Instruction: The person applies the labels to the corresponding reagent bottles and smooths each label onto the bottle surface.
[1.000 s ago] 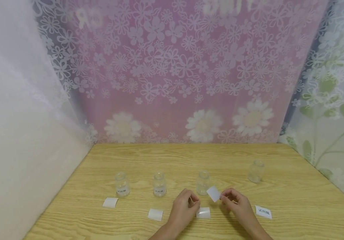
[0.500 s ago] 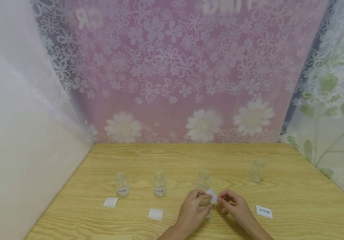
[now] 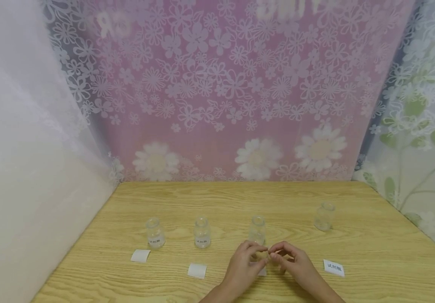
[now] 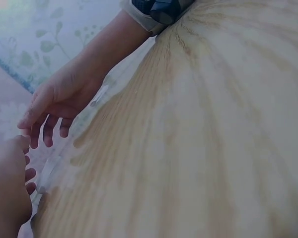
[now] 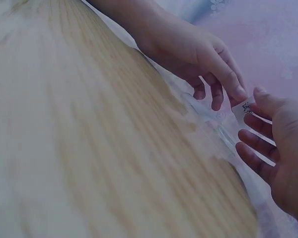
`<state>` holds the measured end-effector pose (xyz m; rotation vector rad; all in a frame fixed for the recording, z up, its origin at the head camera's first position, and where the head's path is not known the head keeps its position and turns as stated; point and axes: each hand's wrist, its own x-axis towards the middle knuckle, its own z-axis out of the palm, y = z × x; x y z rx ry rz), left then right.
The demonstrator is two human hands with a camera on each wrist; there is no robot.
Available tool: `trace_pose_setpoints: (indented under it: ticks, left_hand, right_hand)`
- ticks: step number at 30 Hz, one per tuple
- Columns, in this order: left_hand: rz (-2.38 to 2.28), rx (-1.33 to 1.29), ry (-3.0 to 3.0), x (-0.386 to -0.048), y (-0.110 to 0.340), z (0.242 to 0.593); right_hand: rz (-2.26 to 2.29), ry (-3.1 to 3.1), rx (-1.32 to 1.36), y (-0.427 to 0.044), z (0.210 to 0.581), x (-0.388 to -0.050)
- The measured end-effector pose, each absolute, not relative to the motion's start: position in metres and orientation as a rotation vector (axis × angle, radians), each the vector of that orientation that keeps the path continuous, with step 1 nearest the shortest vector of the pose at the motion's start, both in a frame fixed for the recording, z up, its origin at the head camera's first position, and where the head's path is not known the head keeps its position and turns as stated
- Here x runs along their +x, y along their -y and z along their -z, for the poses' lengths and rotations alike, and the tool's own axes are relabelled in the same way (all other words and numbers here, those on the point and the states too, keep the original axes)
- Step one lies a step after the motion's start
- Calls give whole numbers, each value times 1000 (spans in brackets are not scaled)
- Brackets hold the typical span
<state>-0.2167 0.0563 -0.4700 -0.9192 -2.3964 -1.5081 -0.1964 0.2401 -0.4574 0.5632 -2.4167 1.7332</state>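
Note:
Between the fingertips of both hands is a small white label (image 5: 243, 111) with black printed characters, seen in the right wrist view. In the head view it is nearly hidden behind the fingers. My left hand (image 3: 241, 263) pinches one edge of the label, and my right hand (image 3: 294, 261) pinches the other. Just behind the hands stands a clear glass bottle (image 3: 257, 229), its lower part partly covered by fingers. A white paper piece (image 3: 263, 272) lies below the left hand, mostly hidden.
Two glass bottles with printed labels, one farther left (image 3: 155, 232) and one nearer (image 3: 202, 232), stand upright. A plain glass bottle (image 3: 324, 216) stands back right. Blank white papers (image 3: 140, 255) (image 3: 197, 270) lie in front. A printed label (image 3: 333, 267) lies at right on the wooden table (image 3: 164, 198).
My left hand has moved right and up to the label that the right hand held, taking its other edge. The label has turned and is now mostly out of sight in the head view.

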Motion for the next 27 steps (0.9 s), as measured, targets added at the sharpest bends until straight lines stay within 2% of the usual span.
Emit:
trace_pose_setpoints:
  ticks: [4,9,18,27]
  left_hand:
    - [1771,-818,2395,-218,-57,468]
    - [1910,-811,2319,-220,-58,464]
    - [1896,-851,2318,-224,-56,465]
    - [1799,-725,2342,-229,-56,464]
  right_hand:
    - [-1706,2409,414,-238,454,-195]
    - [-1695,2360,155,-233,452,-197]
    - [-1705,2322,149,-231,460,-203]
    - [-1641,2345,137,-229,461,-206]
